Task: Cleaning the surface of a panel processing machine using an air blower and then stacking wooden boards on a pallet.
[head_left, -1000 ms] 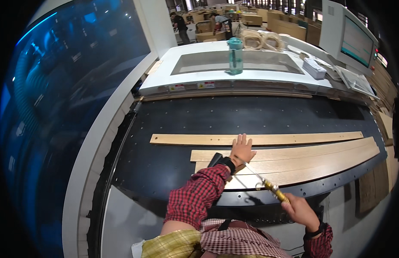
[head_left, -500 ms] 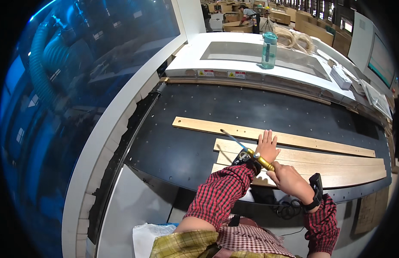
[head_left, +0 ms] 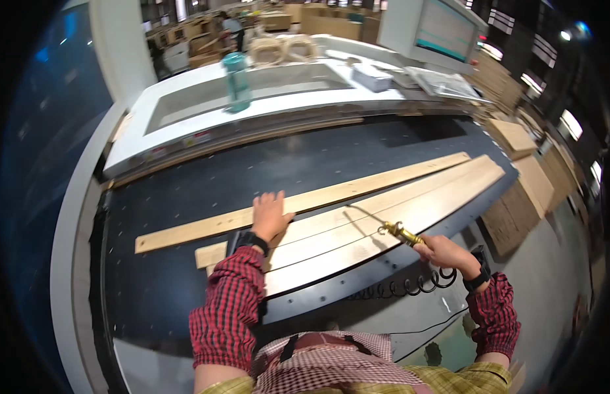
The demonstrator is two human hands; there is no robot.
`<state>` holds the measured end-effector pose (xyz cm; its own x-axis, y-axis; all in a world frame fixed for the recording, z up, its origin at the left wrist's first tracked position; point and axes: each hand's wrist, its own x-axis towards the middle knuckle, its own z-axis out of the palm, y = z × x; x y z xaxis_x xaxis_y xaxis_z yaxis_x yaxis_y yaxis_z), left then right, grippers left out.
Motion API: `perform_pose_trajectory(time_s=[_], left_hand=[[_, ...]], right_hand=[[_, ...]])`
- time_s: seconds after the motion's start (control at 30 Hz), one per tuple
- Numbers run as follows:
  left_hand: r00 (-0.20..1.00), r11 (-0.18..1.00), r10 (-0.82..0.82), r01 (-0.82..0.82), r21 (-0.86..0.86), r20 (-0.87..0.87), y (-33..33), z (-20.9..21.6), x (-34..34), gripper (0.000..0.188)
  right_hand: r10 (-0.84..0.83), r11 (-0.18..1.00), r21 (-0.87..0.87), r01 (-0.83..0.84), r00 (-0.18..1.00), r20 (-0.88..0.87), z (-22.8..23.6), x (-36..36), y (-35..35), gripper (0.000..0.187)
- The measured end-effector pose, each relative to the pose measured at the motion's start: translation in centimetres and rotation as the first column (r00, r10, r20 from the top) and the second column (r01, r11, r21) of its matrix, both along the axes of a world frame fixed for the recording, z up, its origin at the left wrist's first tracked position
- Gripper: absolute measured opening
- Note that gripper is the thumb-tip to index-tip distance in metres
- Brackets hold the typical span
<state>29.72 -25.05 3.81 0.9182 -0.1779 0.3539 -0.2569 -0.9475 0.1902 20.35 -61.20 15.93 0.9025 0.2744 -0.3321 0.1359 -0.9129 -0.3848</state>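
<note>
My left hand (head_left: 270, 218) is open, fingers stretched, palm down on a long pale wooden board (head_left: 357, 188) with small holes near its ends. Several wider wooden boards (head_left: 384, 230) lie side by side just nearer to me, partly under my left forearm. My right hand (head_left: 444, 253) is closed around the rear of a brass-coloured air blow gun (head_left: 402, 233). Its thin dark nozzle slants to the left over the near boards, apart from them. A coiled black hose (head_left: 410, 287) hangs below the table edge near my right hand.
The boards lie on a dark machine table (head_left: 154, 282) dotted with small holes. Beyond it, a white machine cover (head_left: 137, 141) carries a teal bottle (head_left: 237, 82). A screen (head_left: 446, 36) stands at the back right, and stacked panels (head_left: 515, 217) at the right.
The view has swung to the right. My right hand has carried the air blow gun rightward, away from my left hand. My left hand still lies flat on the board.
</note>
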Motion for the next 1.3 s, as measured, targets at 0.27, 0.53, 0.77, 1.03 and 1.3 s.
perform_pose_trajectory(time_s=[0.27,0.53,0.77,1.03,1.3], left_hand=[[0.993,0.995,-0.003,-0.01,-0.103,-0.12,-1.7,-1.6,1.4,0.04],[0.993,0.982,-0.103,0.092,-0.162,-0.063,-1.5,-2.9,1.5,0.041],[0.996,0.99,-0.091,0.092,-0.104,0.012,-0.4,-3.4,1.4,0.048],[0.997,0.999,0.029,-0.027,-0.036,0.072,-1.5,-3.0,2.1,0.053],[0.985,0.995,0.09,-0.096,-0.032,-0.148,-2.4,-1.7,2.0,0.041]], right_hand=[[-0.529,0.846,0.095,0.525,0.848,0.018,-0.3,0.2,-11.1,0.031],[-0.697,0.574,0.483,0.661,0.704,-0.134,-2.9,1.1,-18.8,0.032],[-0.535,0.793,0.317,0.521,0.844,-0.048,-4.0,1.7,-13.5,0.03],[0.169,0.965,0.196,-0.174,0.985,0.04,-2.7,-2.0,-1.3,0.026],[0.292,0.936,0.198,-0.291,0.956,0.026,-1.3,-2.0,3.0,0.029]])
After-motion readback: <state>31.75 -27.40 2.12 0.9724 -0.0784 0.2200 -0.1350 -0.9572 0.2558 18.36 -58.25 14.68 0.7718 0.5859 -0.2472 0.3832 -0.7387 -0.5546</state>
